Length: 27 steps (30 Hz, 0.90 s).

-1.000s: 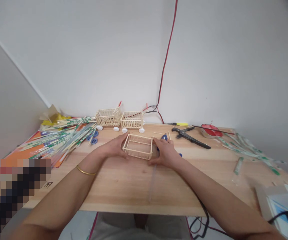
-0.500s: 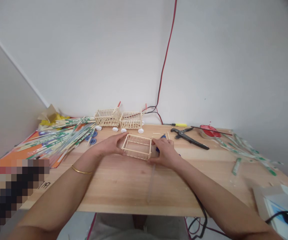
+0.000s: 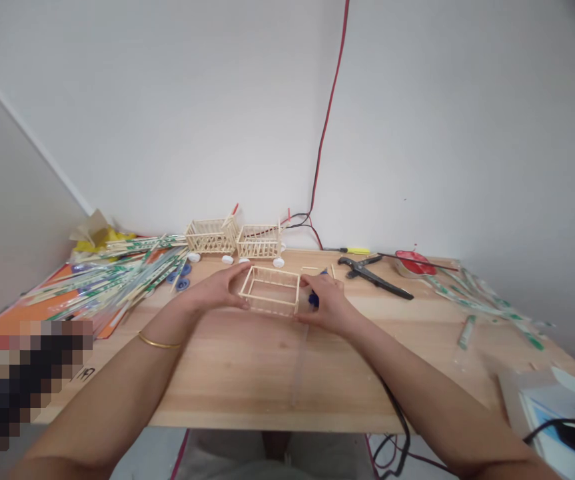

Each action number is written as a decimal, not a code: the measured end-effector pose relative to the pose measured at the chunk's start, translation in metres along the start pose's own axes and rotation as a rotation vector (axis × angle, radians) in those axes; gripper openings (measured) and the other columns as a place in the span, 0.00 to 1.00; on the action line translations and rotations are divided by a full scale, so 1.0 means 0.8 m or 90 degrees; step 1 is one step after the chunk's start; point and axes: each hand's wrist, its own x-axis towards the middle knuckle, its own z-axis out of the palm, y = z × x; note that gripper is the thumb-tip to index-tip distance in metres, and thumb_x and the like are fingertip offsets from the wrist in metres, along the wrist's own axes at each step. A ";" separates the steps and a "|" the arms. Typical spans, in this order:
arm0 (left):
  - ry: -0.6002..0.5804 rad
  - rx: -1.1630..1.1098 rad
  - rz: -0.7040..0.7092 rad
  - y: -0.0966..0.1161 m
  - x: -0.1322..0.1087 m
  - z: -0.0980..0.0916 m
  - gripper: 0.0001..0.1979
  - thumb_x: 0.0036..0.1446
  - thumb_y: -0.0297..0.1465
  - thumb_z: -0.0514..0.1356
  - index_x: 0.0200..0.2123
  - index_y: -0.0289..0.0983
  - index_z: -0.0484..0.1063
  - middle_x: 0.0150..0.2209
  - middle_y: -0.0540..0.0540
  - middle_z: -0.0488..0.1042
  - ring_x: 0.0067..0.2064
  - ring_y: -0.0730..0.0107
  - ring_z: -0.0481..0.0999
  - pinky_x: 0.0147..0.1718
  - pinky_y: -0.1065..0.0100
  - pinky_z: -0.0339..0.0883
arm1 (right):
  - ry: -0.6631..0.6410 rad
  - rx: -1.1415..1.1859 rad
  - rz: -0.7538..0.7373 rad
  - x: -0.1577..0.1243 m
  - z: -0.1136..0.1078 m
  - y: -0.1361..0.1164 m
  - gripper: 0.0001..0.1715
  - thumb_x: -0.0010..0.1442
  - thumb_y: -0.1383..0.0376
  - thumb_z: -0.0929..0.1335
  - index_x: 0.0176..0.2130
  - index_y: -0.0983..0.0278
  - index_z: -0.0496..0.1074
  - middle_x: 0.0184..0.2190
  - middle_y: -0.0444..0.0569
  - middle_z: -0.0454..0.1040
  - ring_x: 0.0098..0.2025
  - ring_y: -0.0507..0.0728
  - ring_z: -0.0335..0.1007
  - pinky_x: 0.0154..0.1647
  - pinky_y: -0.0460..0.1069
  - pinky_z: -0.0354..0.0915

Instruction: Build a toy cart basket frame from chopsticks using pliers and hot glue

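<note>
A small open box frame of thin wooden sticks (image 3: 270,301) is held level between my two hands, just over the table or touching it; I cannot tell which. My left hand (image 3: 217,288) grips its left end, thumb towards me and fingers at the far corner. At the opposite end, my right hand (image 3: 330,303) pinches the frame between thumb and fingers. Partly hidden behind that hand is a blue object (image 3: 313,299). Beyond the frame stand two little stick carts, a left one (image 3: 210,237) and a right one (image 3: 260,243), both on white wheels.
Bundled sticks in green-printed wrappers (image 3: 117,283) cover the table's left side near blue wheels (image 3: 183,285). Right of my hands lie black pliers (image 3: 374,277), a yellow-handled tool (image 3: 357,251) and a red dish (image 3: 416,263). Loose wrappers (image 3: 492,307) and a white box (image 3: 552,407) are farther right.
The stick frame has tipped slightly towards me, still between both hands. The whole view has shifted a little, and the grip looks the same.
</note>
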 end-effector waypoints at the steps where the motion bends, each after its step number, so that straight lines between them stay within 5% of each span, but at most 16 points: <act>1: -0.005 0.019 -0.007 0.001 0.000 0.001 0.51 0.35 0.40 0.69 0.63 0.38 0.53 0.64 0.40 0.54 0.64 0.52 0.54 0.61 0.58 0.47 | -0.006 -0.014 -0.003 0.000 0.002 0.000 0.38 0.39 0.50 0.74 0.47 0.60 0.65 0.43 0.50 0.71 0.47 0.63 0.61 0.47 0.57 0.51; 18: -0.006 0.065 -0.021 0.004 0.001 0.005 0.50 0.36 0.39 0.68 0.63 0.35 0.52 0.64 0.38 0.54 0.64 0.53 0.54 0.61 0.59 0.48 | -0.029 -0.056 -0.005 0.000 0.012 0.001 0.36 0.39 0.48 0.73 0.44 0.61 0.64 0.42 0.52 0.71 0.47 0.64 0.62 0.45 0.56 0.51; 27: -0.042 0.032 0.006 -0.003 0.001 -0.001 0.53 0.37 0.43 0.68 0.64 0.38 0.48 0.66 0.40 0.49 0.65 0.55 0.50 0.62 0.60 0.45 | -0.016 -0.002 0.012 -0.001 0.002 0.005 0.49 0.41 0.46 0.72 0.57 0.61 0.58 0.51 0.56 0.67 0.53 0.67 0.58 0.51 0.60 0.52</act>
